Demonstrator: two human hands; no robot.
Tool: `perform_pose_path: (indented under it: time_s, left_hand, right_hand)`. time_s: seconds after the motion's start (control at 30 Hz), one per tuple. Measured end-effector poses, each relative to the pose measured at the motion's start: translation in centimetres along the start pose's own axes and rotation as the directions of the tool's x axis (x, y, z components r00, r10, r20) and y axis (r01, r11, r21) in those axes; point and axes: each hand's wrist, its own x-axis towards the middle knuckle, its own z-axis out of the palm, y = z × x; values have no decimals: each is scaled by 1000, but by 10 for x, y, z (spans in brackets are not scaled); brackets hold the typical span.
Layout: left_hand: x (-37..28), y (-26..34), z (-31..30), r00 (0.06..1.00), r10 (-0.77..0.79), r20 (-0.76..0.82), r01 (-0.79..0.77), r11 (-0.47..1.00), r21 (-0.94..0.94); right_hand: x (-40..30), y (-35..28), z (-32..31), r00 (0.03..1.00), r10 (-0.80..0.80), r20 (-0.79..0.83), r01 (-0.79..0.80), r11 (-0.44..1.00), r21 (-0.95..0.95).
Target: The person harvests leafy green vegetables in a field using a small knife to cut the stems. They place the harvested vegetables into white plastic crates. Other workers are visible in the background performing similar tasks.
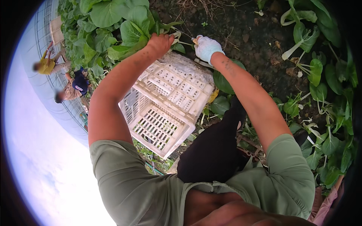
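My bare left hand [160,44] is closed around the base of a leafy green plant [135,34] with broad leaves and pale stems, at the edge of the planted bed. To its right, my right hand [208,48] wears a whitish glove and grips a small tool by its light-coloured handle [195,41]. A thin blade or shaft seems to point from the handle towards the pale stems; its exact kind cannot be told. Beneath my arms a white slatted plastic crate [158,127] lies tilted, its visible inside holding no greens.
Leafy greens [82,34] grow densely at upper left. Cut or fallen greens [306,67] lie on dark soil [243,31] at right. Two people [46,65] are at far left, near another crate [56,29]. Pink-brown fabric [325,206] shows at lower right.
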Motion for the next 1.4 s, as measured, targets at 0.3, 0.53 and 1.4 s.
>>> perform_pose_path:
  time_s: [0.3, 0.53, 1.4]
  left_hand:
    - [-1, -1, -3, 997, 39, 62, -38, 999, -12]
    - [3, -1, -3, 990, -69, 121, 75, 996, -44]
    - [15, 3, -9, 991, -79, 111, 70, 994, 84]
  right_hand:
    - [2, 11, 0, 1000, -3, 25, 4, 1000, -13]
    - [10, 4, -7, 979, 87, 187, -86, 996, -14]
    - [-9, 8, -16, 928, -45, 370, 109, 982, -155]
